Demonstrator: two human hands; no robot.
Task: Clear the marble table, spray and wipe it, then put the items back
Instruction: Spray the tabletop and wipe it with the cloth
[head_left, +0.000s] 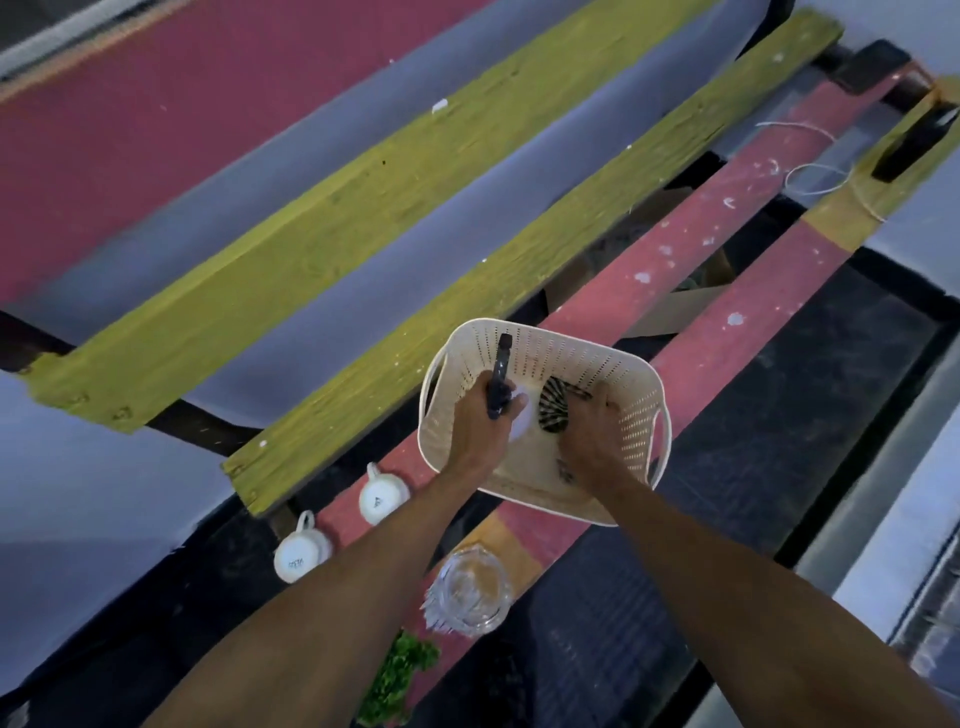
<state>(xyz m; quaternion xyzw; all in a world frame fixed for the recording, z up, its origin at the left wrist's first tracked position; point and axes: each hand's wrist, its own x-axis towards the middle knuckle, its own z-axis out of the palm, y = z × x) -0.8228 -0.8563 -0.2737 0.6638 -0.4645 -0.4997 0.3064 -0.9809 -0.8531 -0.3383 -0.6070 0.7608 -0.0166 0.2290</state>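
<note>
A cream perforated plastic basket (587, 364) rests on a red-painted plank (727, 270). Both my hands are inside it. My left hand (475, 421) is closed around a dark slim object (501, 371) that sticks up past the basket's far wall; a white item (522, 423) lies just beside that hand. My right hand (592, 431) grips a black-and-white striped object (553, 410) near the basket's middle. Two white mugs (382, 496) (301, 553) lie on their sides to the left of my forearms. A clear glass jar (470, 587) sits below the basket.
Yellow-green planks (363, 192) and red planks run diagonally over a pale floor. A green leafy plant (397, 675) shows at the bottom. Dark mats (779, 415) lie to the right. A white cord (810, 171) trails at the upper right.
</note>
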